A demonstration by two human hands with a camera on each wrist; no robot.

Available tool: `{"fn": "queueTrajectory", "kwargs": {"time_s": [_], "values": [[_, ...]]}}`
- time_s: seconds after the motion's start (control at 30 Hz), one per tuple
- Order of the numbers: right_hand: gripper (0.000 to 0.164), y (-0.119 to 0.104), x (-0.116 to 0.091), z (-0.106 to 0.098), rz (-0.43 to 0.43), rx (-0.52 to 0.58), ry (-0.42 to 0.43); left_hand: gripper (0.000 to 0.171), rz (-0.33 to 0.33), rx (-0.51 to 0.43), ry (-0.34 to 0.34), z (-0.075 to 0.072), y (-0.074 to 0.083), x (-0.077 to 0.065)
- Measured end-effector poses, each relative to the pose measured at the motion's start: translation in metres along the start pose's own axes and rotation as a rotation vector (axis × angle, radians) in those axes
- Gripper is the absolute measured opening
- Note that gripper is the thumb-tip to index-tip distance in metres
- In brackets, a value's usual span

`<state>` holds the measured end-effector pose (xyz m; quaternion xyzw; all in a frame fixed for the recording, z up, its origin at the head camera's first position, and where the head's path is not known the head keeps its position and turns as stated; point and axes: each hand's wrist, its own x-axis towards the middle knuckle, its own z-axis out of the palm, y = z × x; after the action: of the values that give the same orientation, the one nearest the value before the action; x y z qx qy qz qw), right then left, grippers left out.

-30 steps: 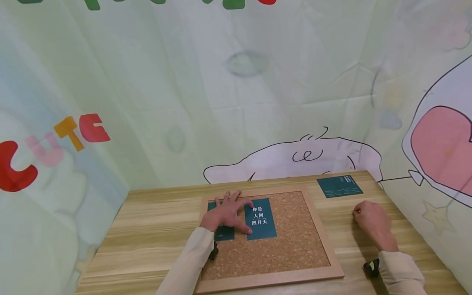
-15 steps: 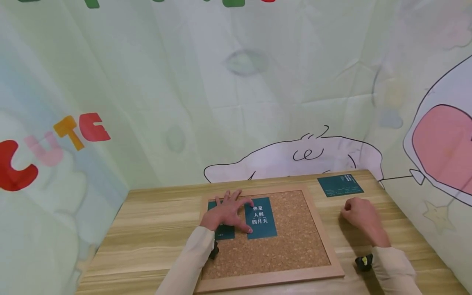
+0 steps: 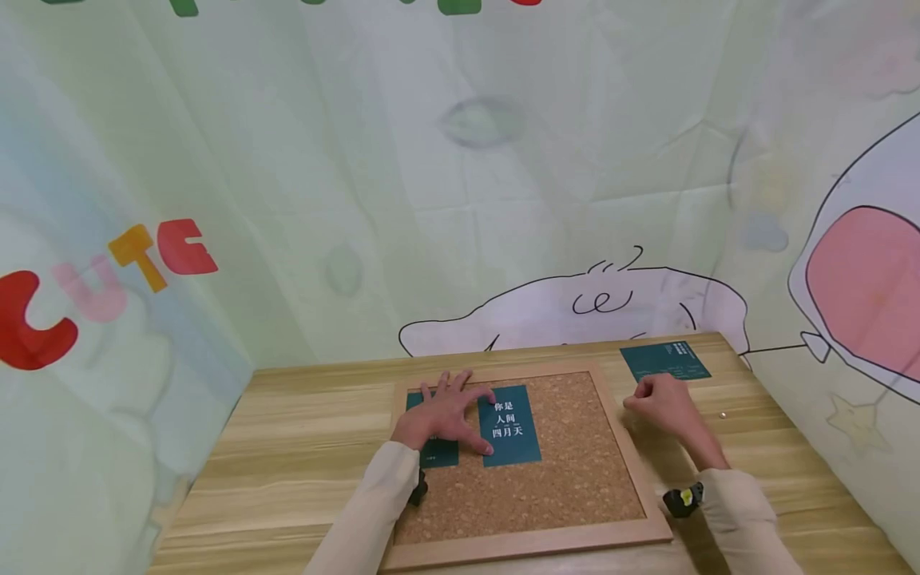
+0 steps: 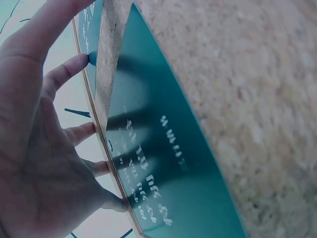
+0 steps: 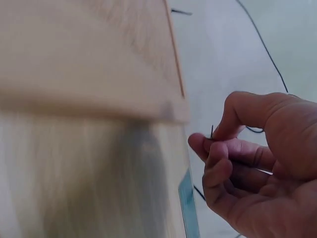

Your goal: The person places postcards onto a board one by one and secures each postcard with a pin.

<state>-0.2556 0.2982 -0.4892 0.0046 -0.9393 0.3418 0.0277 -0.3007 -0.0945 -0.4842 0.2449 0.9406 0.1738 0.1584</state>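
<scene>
My left hand [image 3: 446, 415] lies spread over a framed cork board [image 3: 568, 495]. Its thumb and index finger press the left edge of a dark teal card [image 3: 525, 447] with white characters. A second teal card [image 4: 153, 99] is on the cork below that palm, partly hidden by it in the head view. My right hand [image 3: 668, 407] is raised beside the board's right frame. Between its thumb and fingertips it pinches a thumbtack [image 5: 212, 132], whose thin point sticks up in the right wrist view.
A third teal card [image 3: 657, 359] lies on the wooden table [image 3: 309, 447] near its back right corner. A tiny shiny tack-like piece [image 3: 723, 414] is to the right of my right hand. A printed curtain [image 3: 345, 200] hangs behind the table.
My right hand has moved left from the table's right side toward the board's frame, uncovering the tiny shiny piece. The left hand has kept its place on the cards.
</scene>
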Motion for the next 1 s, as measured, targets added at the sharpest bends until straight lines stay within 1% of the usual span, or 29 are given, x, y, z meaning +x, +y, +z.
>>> {"fn": "queueTrajectory", "kwargs": {"time_s": [0.23, 0.47, 0.67, 1.0], "values": [[0.015, -0.02, 0.007, 0.012, 0.063, 0.131, -0.055, 0.079, -0.005, 0.011, -0.004, 0.0, 0.001, 0.001], [0.014, -0.029, 0.015, 0.027, 0.095, 0.234, -0.102, 0.078, -0.003, 0.011, 0.005, -0.001, 0.003, 0.0], [0.017, -0.036, 0.019, 0.04, 0.08, 0.28, -0.113, 0.077, 0.003, 0.008, 0.006, 0.0, 0.001, 0.0], [0.015, -0.055, 0.022, 0.057, 0.047, 0.358, -0.181, 0.076, -0.004, 0.019, 0.01, 0.002, 0.001, -0.001]]}}
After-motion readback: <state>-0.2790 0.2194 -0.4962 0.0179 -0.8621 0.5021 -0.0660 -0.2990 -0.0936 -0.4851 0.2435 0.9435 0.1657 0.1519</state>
